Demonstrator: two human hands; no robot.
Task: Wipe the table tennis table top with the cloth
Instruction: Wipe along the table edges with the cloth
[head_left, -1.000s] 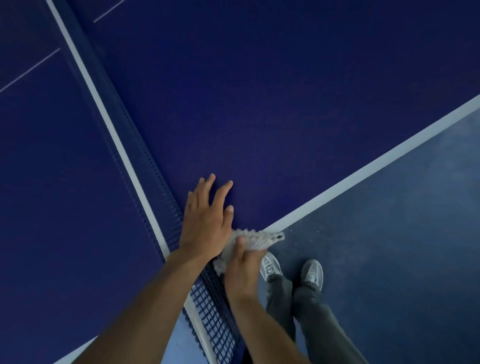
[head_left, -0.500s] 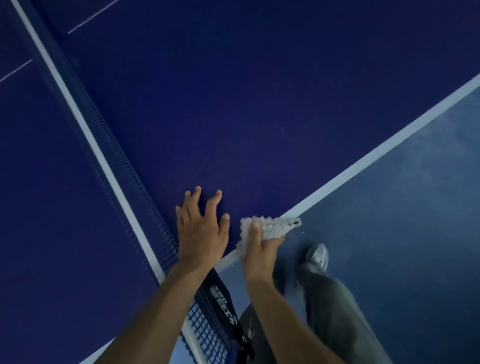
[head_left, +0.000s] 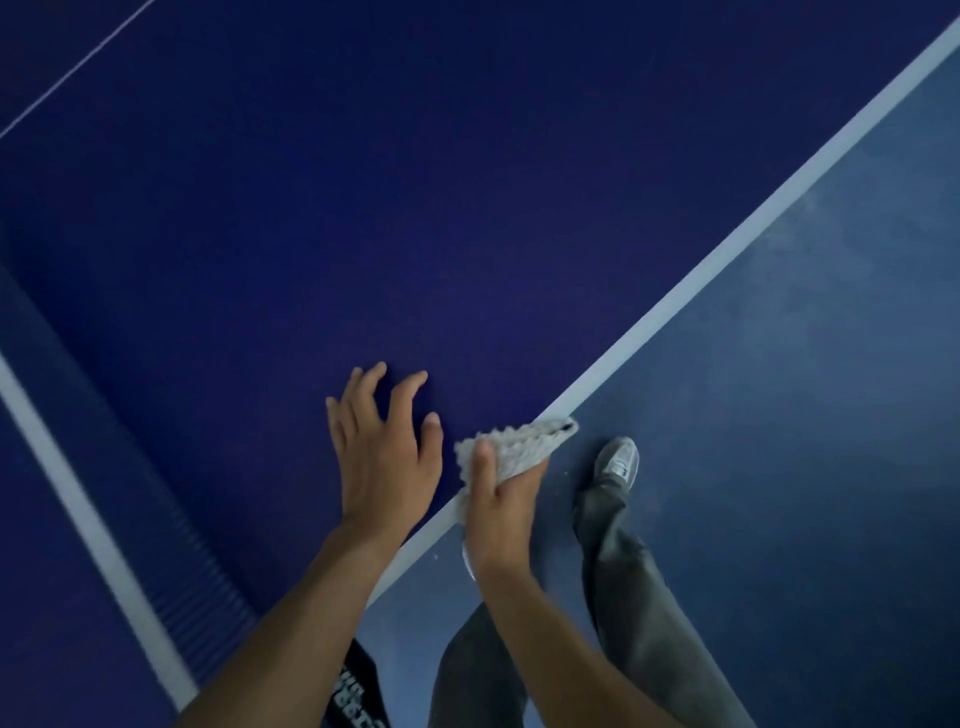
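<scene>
The dark blue table tennis table top (head_left: 467, 208) fills most of the view, with a white line along its side edge (head_left: 727, 254). My right hand (head_left: 498, 509) grips a pale nubbly cloth (head_left: 519, 447) folded over that edge, thumb on top of the cloth. My left hand (head_left: 384, 457) rests on the table top just left of the cloth, fingers spread and slightly bent, holding nothing.
The net (head_left: 171, 519) with its white top band (head_left: 78, 499) runs along the left side, ending at a black post clamp (head_left: 358, 696). Beyond the table edge is blue floor (head_left: 779, 467), with my grey trouser legs and a grey shoe (head_left: 618, 462).
Both hands have slid to the right along the table's side edge, away from the net, the cloth moving with my right hand. My feet have stepped the same way.
</scene>
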